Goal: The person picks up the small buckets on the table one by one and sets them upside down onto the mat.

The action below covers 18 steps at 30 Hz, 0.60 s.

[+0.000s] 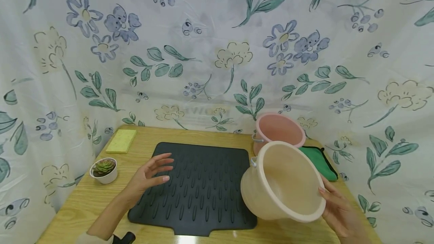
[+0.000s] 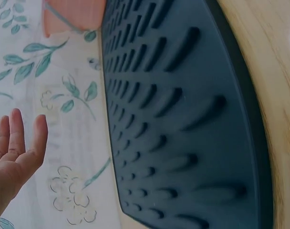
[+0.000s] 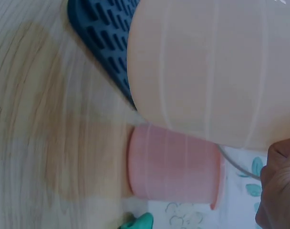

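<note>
A cream bucket (image 1: 291,180) is tilted with its mouth toward the right, raised over the right part of a dark ribbed mat (image 1: 190,191). My right hand (image 1: 342,210) grips its rim on the right side, thumb at the inner edge. In the right wrist view the bucket's striped side (image 3: 207,71) fills the upper right, and the hand (image 3: 281,183) shows at the edge. My left hand (image 1: 149,178) hovers over the mat's left side, fingers spread and holding nothing. The left wrist view also shows that hand's loose fingers (image 2: 16,138).
A pink bucket (image 1: 281,129) stands behind the cream one. Beside it lies a green cloth (image 1: 318,161) with dark edging. At the left are a yellow sponge-like pad (image 1: 122,141) and a small potted succulent (image 1: 104,169). A floral curtain (image 1: 203,67) surrounds the wooden table (image 1: 78,206).
</note>
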Motion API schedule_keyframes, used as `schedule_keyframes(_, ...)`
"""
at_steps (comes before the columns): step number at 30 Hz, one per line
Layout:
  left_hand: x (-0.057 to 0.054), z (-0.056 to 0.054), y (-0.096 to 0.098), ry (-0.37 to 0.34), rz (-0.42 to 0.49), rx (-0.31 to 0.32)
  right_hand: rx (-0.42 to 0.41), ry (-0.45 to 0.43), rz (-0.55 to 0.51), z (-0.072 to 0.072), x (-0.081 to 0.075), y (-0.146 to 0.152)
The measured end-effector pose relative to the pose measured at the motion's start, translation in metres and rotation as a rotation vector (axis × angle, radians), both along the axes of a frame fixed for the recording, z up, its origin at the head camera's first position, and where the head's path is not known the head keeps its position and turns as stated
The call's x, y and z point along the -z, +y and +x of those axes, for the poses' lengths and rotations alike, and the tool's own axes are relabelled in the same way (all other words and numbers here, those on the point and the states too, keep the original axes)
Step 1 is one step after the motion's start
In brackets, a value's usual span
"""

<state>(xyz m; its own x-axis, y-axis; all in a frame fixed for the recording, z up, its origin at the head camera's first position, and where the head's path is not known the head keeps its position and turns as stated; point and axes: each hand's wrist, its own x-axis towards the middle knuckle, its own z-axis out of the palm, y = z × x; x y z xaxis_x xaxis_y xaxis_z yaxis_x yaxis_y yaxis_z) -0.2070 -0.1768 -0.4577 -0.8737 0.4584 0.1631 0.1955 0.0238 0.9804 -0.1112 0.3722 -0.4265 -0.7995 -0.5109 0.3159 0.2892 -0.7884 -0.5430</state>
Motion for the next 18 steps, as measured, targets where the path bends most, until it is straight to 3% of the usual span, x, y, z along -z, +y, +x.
schedule_keyframes(3,0.0,-0.002,0.008,-0.007,0.017,0.01,-0.025,0.031,-0.049,-0.002,0.001,-0.008)
schedule_keyframes(18,-0.002,-0.007,0.03,-0.001,0.107,0.015,-0.026,0.119,-0.088,-0.023,-0.004,-0.047)
